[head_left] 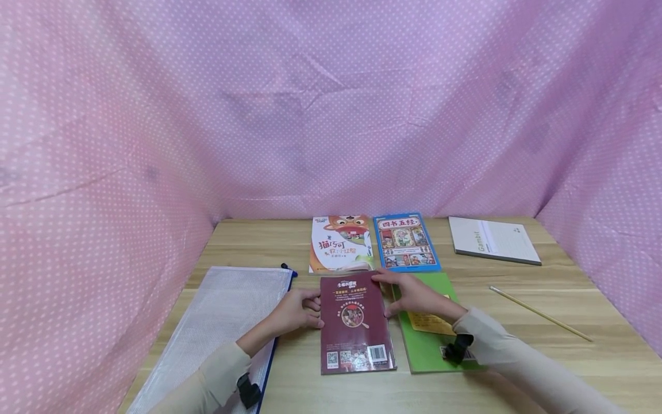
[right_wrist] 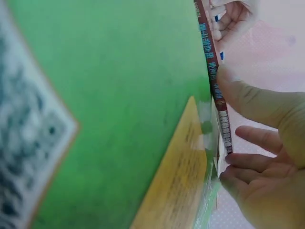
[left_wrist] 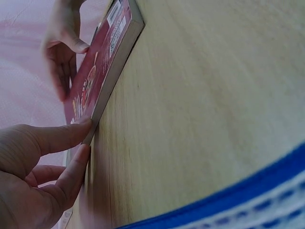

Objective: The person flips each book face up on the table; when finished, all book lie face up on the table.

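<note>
A maroon paperback book (head_left: 357, 339) lies back cover up on the table in the head view, its barcode near the front edge. At its left edge are the thumb and fingertips of my left hand (head_left: 296, 313); the left wrist view shows them against the page side. My right hand (head_left: 416, 296) touches the far right corner, thumb against the printed spine (right_wrist: 209, 57) and fingers spread at the far end. Under the right wrist lies a green book (head_left: 421, 348) with a yellow panel, partly hidden by the forearm.
A white mesh zip pouch (head_left: 222, 310) with blue trim lies left, under the left forearm. Behind are a white picture book (head_left: 336, 259), a blue-bordered book (head_left: 405, 241) and a grey notebook (head_left: 496, 238). A pencil (head_left: 540, 313) lies at right. Pink dotted cloth (head_left: 331, 115) surrounds the table.
</note>
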The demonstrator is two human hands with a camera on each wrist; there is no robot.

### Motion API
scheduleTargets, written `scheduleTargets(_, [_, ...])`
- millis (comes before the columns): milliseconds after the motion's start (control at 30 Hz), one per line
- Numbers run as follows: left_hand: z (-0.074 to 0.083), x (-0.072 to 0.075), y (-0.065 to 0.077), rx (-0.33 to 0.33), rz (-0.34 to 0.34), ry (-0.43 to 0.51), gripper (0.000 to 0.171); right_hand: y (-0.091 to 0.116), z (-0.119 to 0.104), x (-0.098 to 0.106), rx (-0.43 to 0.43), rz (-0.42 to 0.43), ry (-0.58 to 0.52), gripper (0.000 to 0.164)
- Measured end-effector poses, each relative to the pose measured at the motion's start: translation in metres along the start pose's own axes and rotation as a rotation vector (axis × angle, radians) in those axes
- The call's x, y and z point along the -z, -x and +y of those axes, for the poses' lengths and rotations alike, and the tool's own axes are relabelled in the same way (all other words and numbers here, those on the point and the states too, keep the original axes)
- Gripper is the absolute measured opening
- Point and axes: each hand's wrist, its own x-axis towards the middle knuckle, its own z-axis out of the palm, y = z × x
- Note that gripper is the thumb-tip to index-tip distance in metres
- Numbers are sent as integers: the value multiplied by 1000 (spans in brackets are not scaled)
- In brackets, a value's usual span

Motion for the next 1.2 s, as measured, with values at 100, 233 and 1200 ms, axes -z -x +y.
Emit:
scheduleTargets(100, [2, 0, 1, 5, 2, 5, 69, 2, -5, 3, 26, 7, -40, 79])
scheduleTargets(233, [1, -1, 0, 10, -6, -3, 70, 3, -9, 7, 72, 13, -61, 81])
scheduleTargets(1200, [5, -14, -15, 16, -11, 15, 71, -4, -25, 11, 156, 10, -133, 80])
